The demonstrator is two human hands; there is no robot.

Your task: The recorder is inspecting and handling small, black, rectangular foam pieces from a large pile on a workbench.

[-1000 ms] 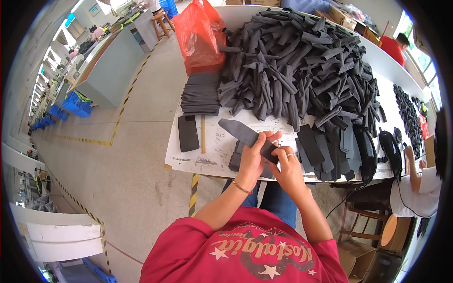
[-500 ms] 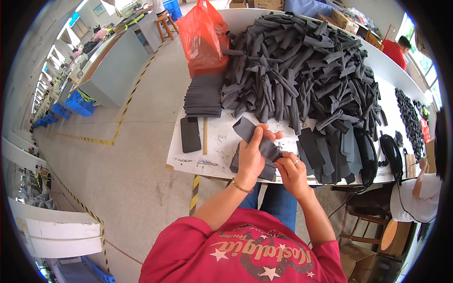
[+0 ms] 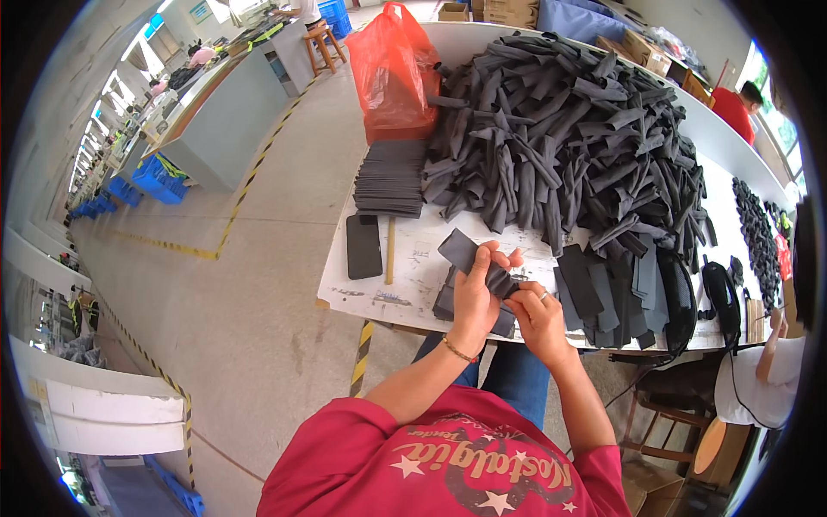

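Observation:
A dark grey fabric strip (image 3: 459, 249) is stretched between my two hands above the table's near edge. My left hand (image 3: 476, 297) is closed around its middle, thumb on top, and its far end sticks out flat past the thumb. At the near end, my right hand (image 3: 540, 320) pinches the strip between thumb and fingers. Partly hidden beneath my hands lies a small stack of dark pieces (image 3: 444, 298). Beyond them rises a large heap of rolled, dark grey fabric pieces (image 3: 560, 129). Flat strips (image 3: 582, 280) overlap to the right of my right hand.
A neat stack of dark pieces (image 3: 389, 183) stands at the left, before a red plastic bag (image 3: 392, 77). Near it are a black phone (image 3: 364, 248) and a thin wooden strip (image 3: 390, 252). Black curved items (image 3: 678, 297) lie at the right, near a person in white (image 3: 748, 383).
The whole view has shifted, so the table appears farther right and slightly lower. Between my hands, the strip's far end now looks flatter and narrower. Both hands keep their hold.

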